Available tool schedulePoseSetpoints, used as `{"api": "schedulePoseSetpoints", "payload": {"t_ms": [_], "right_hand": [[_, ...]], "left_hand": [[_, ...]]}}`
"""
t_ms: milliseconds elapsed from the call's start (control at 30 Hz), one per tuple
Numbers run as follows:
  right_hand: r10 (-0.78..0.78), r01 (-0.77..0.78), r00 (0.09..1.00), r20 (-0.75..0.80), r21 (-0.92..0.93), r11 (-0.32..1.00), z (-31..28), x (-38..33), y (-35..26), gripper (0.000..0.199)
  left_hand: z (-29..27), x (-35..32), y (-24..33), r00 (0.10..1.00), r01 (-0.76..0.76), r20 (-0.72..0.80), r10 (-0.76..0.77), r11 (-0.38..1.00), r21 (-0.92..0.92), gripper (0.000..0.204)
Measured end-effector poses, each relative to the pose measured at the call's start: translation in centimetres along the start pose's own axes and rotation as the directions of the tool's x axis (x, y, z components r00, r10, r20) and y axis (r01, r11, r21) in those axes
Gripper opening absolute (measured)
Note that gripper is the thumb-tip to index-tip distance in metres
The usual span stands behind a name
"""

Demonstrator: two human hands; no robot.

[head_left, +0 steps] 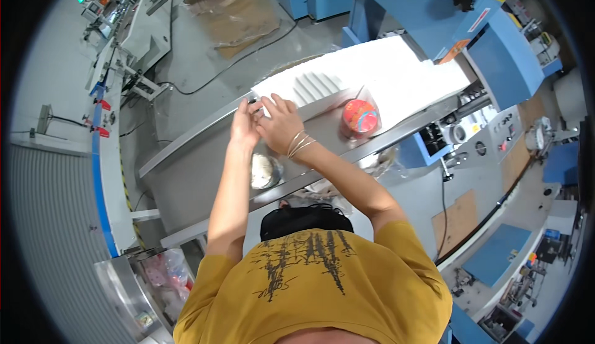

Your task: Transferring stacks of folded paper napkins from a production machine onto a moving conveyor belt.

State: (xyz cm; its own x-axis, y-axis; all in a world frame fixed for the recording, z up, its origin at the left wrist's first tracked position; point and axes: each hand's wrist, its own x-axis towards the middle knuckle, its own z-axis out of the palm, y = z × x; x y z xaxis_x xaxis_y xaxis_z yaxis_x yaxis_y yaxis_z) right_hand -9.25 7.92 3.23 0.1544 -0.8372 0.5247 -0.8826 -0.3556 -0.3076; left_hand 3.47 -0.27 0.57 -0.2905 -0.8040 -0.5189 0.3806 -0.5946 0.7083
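Your left hand (pixel 244 124) and right hand (pixel 283 123) meet over the far edge of the metal table (pixel 192 186), fingers loosely bent and fingertips close together. A small dark spot shows at your left fingertips, too small to name; whether either hand grips anything, you cannot tell from this view. Thin bangles (pixel 299 144) circle your right wrist.

Near your left forearm, on the table, lies a round pale, shiny packet (pixel 265 171). To the right of your right hand sits a round red packet with blue markings (pixel 360 117), in clear wrapping, beside the white sheeting (pixel 403 74). That sheeting spreads along the far right of the table, with ridges showing just beyond your right hand.

Past the table, a black cable (pixel 256 49) curves over the grey floor (pixel 204 71), and a brown cardboard piece under clear plastic (pixel 234 9) lies there. Blue machinery (pixel 409 0) stands far right; at the far left is a pale machine frame (pixel 149 31). Ribbed grey panelling (pixel 49 214) covers the near left.
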Motion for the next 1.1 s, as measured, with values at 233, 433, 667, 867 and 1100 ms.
{"api": "schedulePoseSetpoints", "payload": {"t_ms": [233,433,667,867,1100], "right_hand": [[-0.148,0.113,0.984,0.096,0.299,0.947,-6.0,-1.7,3.8,0.027],[0.415,-0.414,0.91,0.012,0.092,0.906,-13.5,-1.9,15.3,0.016],[0.578,-0.621,0.779,-0.243,-0.165,0.766,-14.3,0.2,27.0,0.017],[0.647,-0.686,0.727,-0.229,-0.246,0.685,-13.6,2.6,28.5,0.018],[0.658,-0.697,0.717,-0.23,-0.244,0.674,-13.9,2.4,29.7,0.02]], "left_hand": [[4.6,-2.2,0.0,0.999,-0.01,0.042,-0.001,0.968,0.251,0.074],[6.6,-1.6,-1.6,0.969,-0.219,0.012,0.248,0.831,0.512,0.079],[7.3,-2.0,-1.6,0.971,-0.227,0.039,0.236,0.86,0.457,0.073],[7.3,-2.5,-1.3,0.968,-0.235,0.014,0.251,0.881,0.41,0.065],[7.8,-3.3,-0.6,0.97,-0.226,0.02,0.242,0.875,0.429,0.056]]}}
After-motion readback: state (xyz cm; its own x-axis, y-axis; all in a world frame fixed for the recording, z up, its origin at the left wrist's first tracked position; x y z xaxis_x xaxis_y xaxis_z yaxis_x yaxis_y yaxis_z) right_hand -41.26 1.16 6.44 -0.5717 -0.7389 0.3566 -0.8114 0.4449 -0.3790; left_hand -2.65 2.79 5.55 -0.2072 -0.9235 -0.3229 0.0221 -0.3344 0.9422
